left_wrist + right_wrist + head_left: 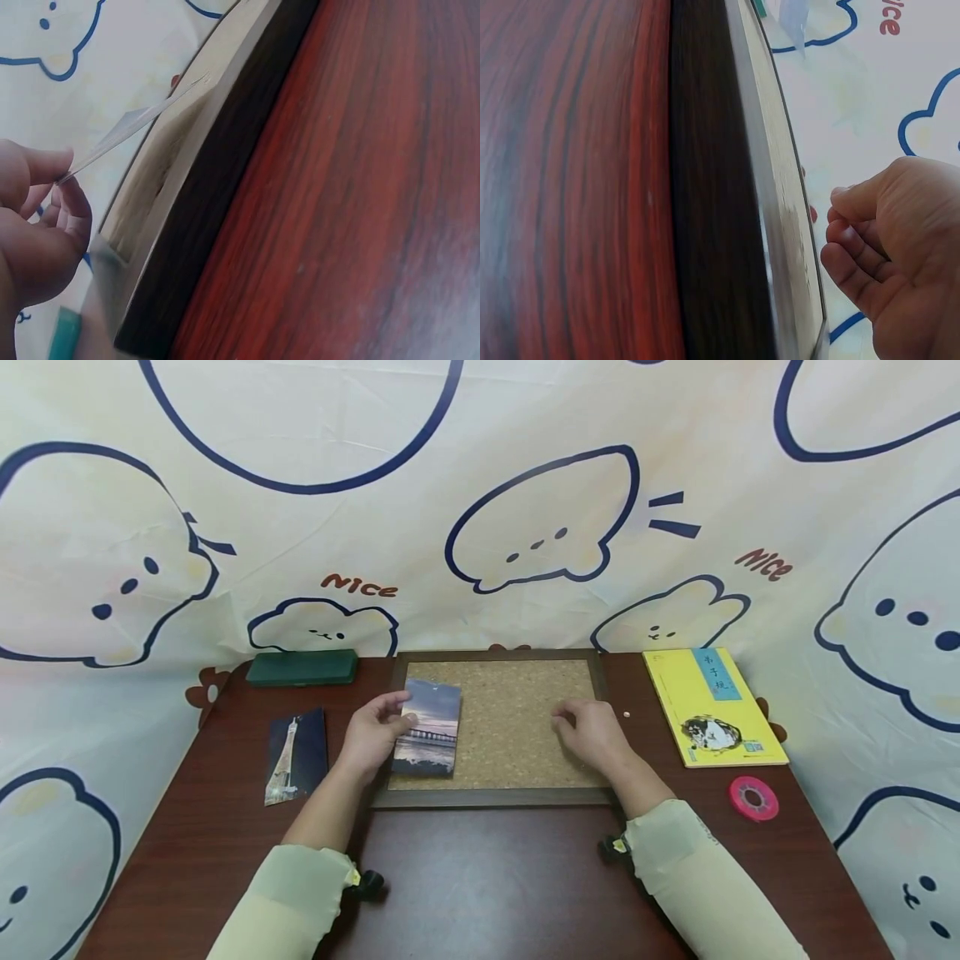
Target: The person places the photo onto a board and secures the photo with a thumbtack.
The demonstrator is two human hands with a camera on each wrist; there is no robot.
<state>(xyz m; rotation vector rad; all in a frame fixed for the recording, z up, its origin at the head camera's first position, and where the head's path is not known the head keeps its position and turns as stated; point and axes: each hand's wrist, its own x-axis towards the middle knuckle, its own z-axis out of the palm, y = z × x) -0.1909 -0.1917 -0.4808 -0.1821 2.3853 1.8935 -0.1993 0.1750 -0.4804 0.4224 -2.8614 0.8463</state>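
1 card (pixel 435 728), long axis fore-aft, top far; L hand (pixel 377 731) pinching; R hand (pixel 594 733): hold unclear.

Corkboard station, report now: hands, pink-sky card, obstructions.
Left hand pinching pink-sky card over corkboard's left side. Right hand over its right side; whether holding anything, unclear. Tower card off to the left. No obstruction seen.

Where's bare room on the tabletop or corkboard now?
Free: reddish-brown tabletop between the pale-green sleeves, below the dark-framed rectangular corkboard; bare cork between the purple-sky pier postcard and right hand. Crowded: left side, with left hand, navy tower card, green oblong box; right side, yellow book, pink disc.
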